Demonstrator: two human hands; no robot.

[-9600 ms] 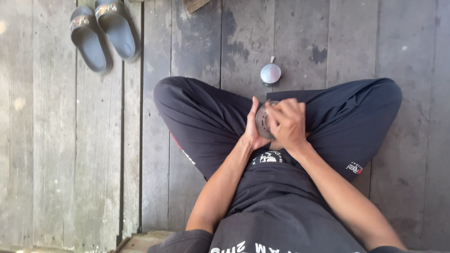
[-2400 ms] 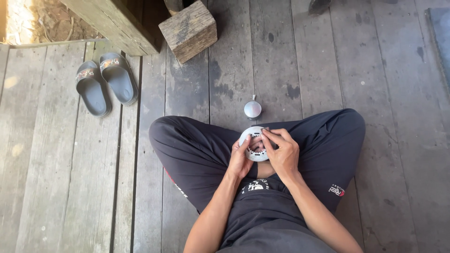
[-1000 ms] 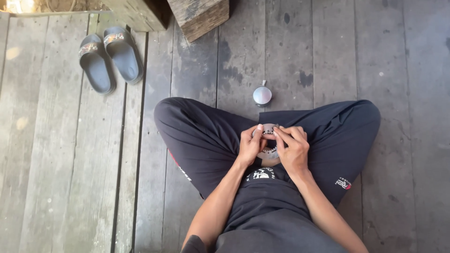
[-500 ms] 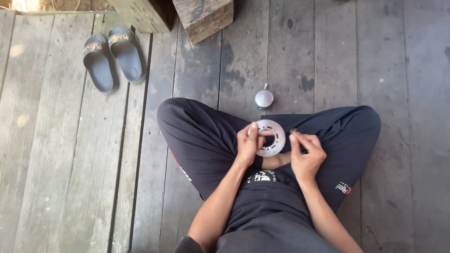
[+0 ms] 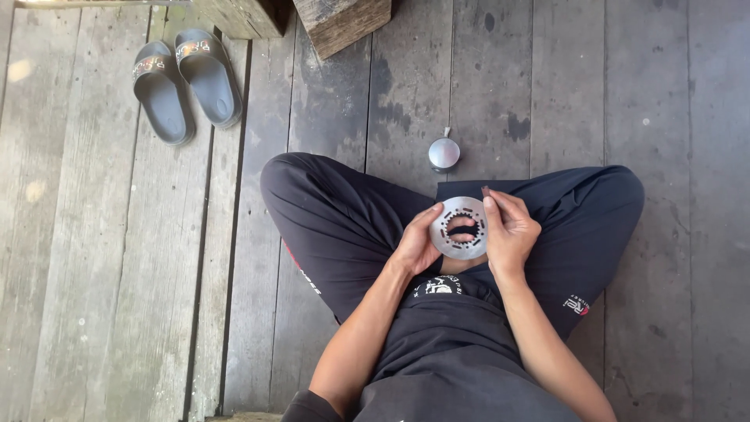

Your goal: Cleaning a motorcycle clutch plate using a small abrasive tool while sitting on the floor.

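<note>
A floor of weathered grey wooden planks (image 5: pixel 94 258) is carrying everything here, its boards running from the top of the view to the bottom, with dark gaps between them and darker stains near the top middle. A person is sitting cross-legged on it, dark trousers (image 5: pixel 328 227) resting on the boards. Just beyond the knees, a small round metal cap (image 5: pixel 444 153) is lying on a plank, close to the legs. At the upper left, a pair of grey slippers (image 5: pixel 186 86) is lying side by side, well apart from the person. At the top edge, a wooden block (image 5: pixel 342 22) is sitting on the floor beside a darker wooden post (image 5: pixel 238 16).
</note>
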